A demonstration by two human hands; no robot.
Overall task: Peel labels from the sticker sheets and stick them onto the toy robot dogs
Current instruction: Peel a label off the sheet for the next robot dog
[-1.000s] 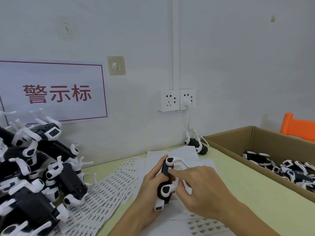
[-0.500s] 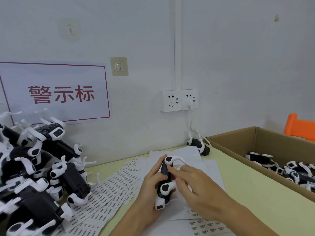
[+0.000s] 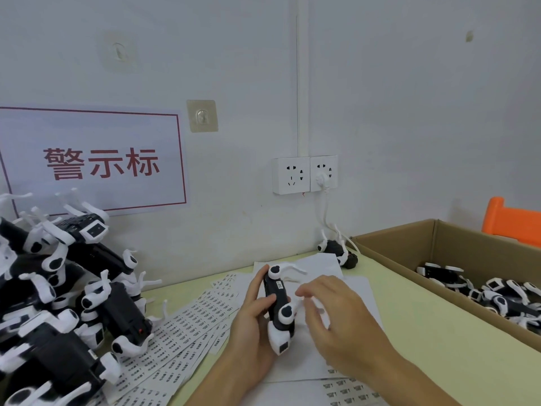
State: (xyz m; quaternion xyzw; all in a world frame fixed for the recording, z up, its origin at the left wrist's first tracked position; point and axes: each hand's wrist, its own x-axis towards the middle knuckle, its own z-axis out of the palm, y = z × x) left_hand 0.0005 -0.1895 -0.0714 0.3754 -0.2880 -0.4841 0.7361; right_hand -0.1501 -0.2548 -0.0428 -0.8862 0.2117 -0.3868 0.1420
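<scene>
Head view: left hand grips the light, rigid toy robot dog by its body; right hand fingers relaxed, holding nothing

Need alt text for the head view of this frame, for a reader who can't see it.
A left hand grips a black-and-white toy dog with a small label on it, above sticker sheets on a table; the right hand hovers beside it, blurred. Toy dogs are piled at left, more in a cardboard box at right.

pale wall, red-lettered sign, 2 sockets, pale green table, orange chair
</scene>
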